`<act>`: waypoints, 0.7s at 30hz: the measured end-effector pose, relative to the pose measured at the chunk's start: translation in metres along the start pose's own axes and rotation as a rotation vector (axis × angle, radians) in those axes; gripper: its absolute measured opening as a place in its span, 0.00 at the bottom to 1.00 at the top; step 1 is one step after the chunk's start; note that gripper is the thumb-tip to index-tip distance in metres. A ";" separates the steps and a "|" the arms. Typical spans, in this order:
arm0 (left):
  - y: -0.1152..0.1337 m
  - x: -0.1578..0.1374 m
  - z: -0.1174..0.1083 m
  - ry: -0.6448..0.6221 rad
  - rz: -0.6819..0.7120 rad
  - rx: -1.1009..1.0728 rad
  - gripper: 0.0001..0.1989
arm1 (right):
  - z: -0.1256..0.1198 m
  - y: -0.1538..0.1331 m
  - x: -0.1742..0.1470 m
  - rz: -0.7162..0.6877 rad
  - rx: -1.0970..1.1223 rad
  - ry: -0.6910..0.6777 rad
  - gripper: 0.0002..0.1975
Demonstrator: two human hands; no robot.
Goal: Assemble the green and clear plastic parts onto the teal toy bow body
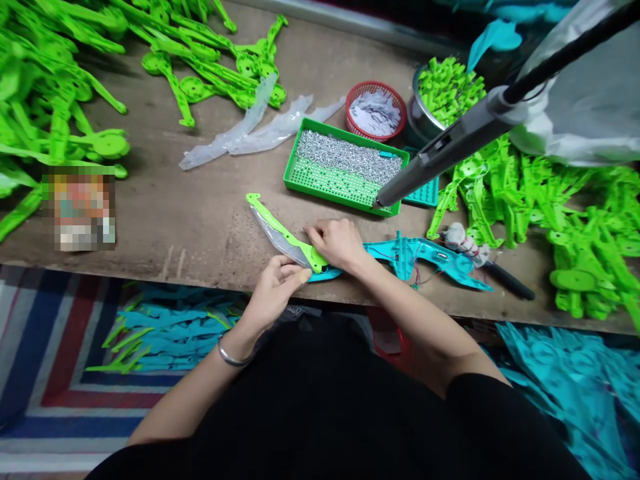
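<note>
Two hands are seen at the front edge of the worktop (200, 220), both busy on one green part (283, 230). The part is laid slantwise, its hooked tip pointing toward the back left, its round end held at the front edge. The left hand (273, 290) is brought up from below the edge, fingers curled, fingertips pinched against a clear blade (280, 243) that lies under the green part. The right hand (337, 243) is pressed down on the round end, fingers bent and closed over it, where it meets a teal shell (420, 257). That shell is stretched out to the right along the front edge, thin wires showing at its middle.

Just behind the hands, a green tray (340, 190) is set, its back half heaped with small metal pieces. A grey driver (450, 150) is hung slanting over the tray's right corner, tip down. Behind the tray, a red basket (376, 110) and a steel bowl (440, 100) of green bits are placed side by side. Heaps of green parts are spread at the back left corner and along the right end. Clear blades (260, 130) are scattered behind the tray's left side. A bangle (233, 357) is worn on the left wrist.
</note>
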State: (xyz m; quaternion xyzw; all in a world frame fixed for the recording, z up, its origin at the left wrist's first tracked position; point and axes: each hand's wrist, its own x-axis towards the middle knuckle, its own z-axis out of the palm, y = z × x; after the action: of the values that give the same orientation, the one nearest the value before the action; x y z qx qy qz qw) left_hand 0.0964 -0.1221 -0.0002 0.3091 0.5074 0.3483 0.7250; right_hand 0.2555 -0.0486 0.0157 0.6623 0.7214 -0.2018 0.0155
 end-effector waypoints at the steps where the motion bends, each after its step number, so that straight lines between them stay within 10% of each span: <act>1: -0.001 -0.004 -0.004 0.030 -0.004 0.009 0.28 | 0.001 0.000 0.001 -0.003 0.001 0.031 0.24; 6: -0.004 -0.017 -0.006 0.041 0.085 -0.070 0.29 | -0.001 0.006 0.007 -0.019 0.173 0.070 0.25; 13: 0.009 -0.024 0.005 -0.230 0.209 -0.426 0.30 | -0.029 0.017 0.016 0.028 0.650 -0.223 0.26; 21: 0.012 -0.022 0.014 -0.357 0.264 -0.532 0.29 | -0.051 0.016 0.024 0.036 0.672 -0.391 0.30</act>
State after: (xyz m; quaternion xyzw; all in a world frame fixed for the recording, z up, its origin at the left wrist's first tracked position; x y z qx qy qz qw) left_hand 0.1018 -0.1346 0.0250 0.2281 0.2197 0.4995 0.8063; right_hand 0.2803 -0.0098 0.0509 0.5922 0.5866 -0.5490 -0.0617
